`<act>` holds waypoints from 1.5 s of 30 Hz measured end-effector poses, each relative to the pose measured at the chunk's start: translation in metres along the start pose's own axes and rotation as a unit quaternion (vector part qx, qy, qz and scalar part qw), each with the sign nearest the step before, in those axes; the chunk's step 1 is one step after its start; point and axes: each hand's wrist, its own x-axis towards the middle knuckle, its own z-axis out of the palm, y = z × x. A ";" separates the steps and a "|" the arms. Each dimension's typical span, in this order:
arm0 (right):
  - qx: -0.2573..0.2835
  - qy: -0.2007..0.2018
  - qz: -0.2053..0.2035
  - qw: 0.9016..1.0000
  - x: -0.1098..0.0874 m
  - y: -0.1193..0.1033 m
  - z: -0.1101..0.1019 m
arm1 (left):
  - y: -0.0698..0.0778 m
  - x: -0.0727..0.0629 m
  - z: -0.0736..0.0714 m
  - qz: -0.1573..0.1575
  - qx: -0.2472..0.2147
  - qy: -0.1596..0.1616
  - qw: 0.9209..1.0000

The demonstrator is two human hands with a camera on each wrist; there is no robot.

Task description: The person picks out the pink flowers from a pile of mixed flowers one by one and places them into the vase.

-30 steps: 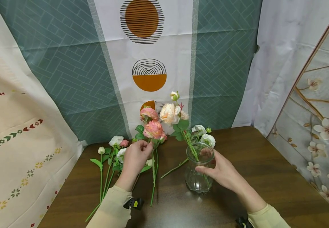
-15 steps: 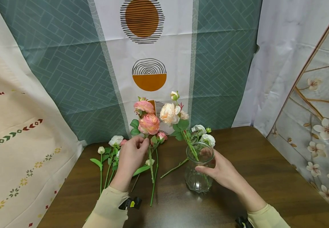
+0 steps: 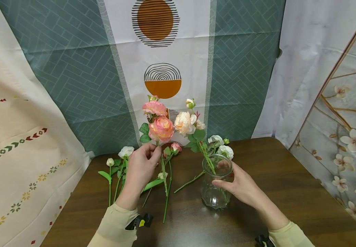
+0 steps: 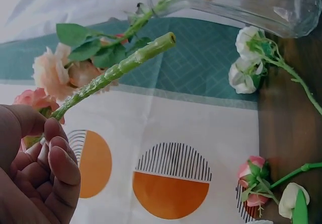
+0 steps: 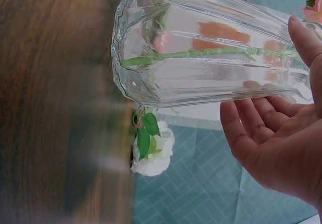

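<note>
Thumb and fingers of my left hand [image 3: 140, 173] pinch the stem of a pink flower [image 3: 161, 128] just below its blooms, holding it upright above the table. In the left wrist view the cut lower end of its stem [image 4: 126, 65] sticks out past the fingertips, free of the vase. My right hand [image 3: 244, 187] grips the clear glass vase [image 3: 210, 197] near its neck, thumb on the near side. One peach flower [image 3: 184, 122] stands in the vase, leaning left, and its green stem [image 5: 201, 54] shows through the glass.
White flowers [image 3: 225, 151] lie on the brown table [image 3: 258, 164] behind the vase. Left of it lie a pink flower with a small bloom [image 3: 176, 147], a white bud [image 3: 110, 162] and a white flower [image 3: 126, 151]. A patterned cloth [image 3: 239, 68] hangs at the back.
My left hand has shifted left and a little up, carrying the pink flower with it and uncovering more of the flowers on the table. My right hand and the vase stay in place.
</note>
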 end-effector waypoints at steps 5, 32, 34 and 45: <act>-0.009 0.002 0.007 1.000 0.000 -0.002 0.000 | 0.004 -0.003 -0.003 0.006 -0.006 0.002 1.000; -0.045 0.023 0.024 0.998 -0.016 -0.022 -0.025 | 0.036 -0.017 -0.006 0.052 -0.068 -0.012 0.996; -0.047 0.030 0.020 0.998 -0.018 -0.025 -0.027 | 0.039 -0.018 -0.007 0.050 -0.070 -0.021 0.996; -0.076 0.081 -0.029 0.993 -0.019 -0.040 -0.039 | 0.052 -0.026 -0.006 0.057 -0.094 -0.047 0.993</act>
